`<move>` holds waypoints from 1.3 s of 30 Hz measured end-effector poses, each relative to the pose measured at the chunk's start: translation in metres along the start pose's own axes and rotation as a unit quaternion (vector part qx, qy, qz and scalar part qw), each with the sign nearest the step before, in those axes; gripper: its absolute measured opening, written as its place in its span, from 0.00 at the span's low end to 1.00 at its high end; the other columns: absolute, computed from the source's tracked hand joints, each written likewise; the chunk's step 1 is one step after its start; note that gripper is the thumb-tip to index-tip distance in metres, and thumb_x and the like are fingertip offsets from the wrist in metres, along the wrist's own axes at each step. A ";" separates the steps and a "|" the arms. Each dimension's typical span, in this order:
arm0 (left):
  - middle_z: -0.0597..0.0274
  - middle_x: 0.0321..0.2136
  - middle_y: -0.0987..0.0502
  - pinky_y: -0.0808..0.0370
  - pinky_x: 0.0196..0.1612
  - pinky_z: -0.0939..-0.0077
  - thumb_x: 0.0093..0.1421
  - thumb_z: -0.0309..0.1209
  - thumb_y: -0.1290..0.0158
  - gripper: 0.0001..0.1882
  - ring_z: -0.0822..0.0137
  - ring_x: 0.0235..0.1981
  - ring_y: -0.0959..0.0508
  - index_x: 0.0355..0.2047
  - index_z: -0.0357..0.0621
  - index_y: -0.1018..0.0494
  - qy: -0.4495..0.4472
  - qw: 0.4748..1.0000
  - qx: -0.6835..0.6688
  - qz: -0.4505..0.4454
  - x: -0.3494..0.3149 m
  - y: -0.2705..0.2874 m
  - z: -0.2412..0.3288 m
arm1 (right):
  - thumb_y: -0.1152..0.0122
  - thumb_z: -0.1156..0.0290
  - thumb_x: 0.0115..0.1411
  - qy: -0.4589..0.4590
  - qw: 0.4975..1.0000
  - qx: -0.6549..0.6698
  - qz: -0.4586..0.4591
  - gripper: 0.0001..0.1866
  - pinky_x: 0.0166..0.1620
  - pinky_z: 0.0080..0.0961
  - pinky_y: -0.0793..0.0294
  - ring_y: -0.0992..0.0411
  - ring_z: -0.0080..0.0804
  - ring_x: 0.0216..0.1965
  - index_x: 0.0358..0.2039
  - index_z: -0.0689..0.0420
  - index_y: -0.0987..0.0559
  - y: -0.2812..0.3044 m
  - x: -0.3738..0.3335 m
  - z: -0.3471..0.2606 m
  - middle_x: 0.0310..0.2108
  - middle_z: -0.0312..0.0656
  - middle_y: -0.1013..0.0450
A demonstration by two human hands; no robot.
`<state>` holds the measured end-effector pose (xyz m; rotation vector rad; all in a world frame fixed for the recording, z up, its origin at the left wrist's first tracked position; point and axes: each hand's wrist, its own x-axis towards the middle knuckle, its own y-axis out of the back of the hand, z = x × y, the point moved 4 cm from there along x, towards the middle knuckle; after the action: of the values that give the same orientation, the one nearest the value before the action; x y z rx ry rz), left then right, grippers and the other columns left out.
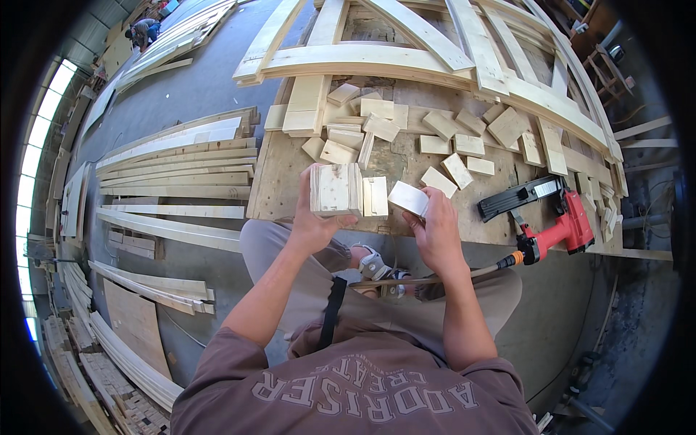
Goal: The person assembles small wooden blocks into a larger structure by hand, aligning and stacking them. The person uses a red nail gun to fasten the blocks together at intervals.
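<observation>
My left hand (314, 226) is wrapped round a stack of square wooden blocks (336, 190), held at the near edge of the wooden worktable (283, 177). A narrower wooden block (375, 197) adjoins the stack's right side; whether it rests on the table or against the stack I cannot tell. Between the thumb and fingers of my right hand (439, 230) is a single pale wooden block (408, 197), tilted, just right of the stack and apart from it. Beyond both hands lie several loose wooden blocks (382, 128), scattered on the tabletop.
A red and black nail gun (558, 228) lies at the table's right, its hose (478, 272) crossing over my lap. Nailed wooden frames (362, 59) cover the far side. Long boards (174, 170) are stacked on the floor at left. Another person (143, 32) bends over far left.
</observation>
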<state>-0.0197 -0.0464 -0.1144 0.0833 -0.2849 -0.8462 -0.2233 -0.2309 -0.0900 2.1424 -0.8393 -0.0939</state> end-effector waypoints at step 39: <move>0.57 0.63 0.29 0.26 0.70 0.62 0.51 0.33 0.17 0.62 0.62 0.65 0.25 0.76 0.40 0.48 -0.026 0.999 0.035 0.003 0.001 0.000 0.006 | 0.26 0.68 0.67 -0.004 1.000 -0.012 -0.004 0.28 0.59 0.50 0.31 0.27 0.57 0.57 0.62 0.61 0.29 0.000 0.000 -0.001 0.53 0.54 0.23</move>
<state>-0.0206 -0.0468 -0.1088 0.1252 -0.3639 -0.8333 -0.2231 -0.2299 -0.0897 2.1237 -0.8301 -0.1160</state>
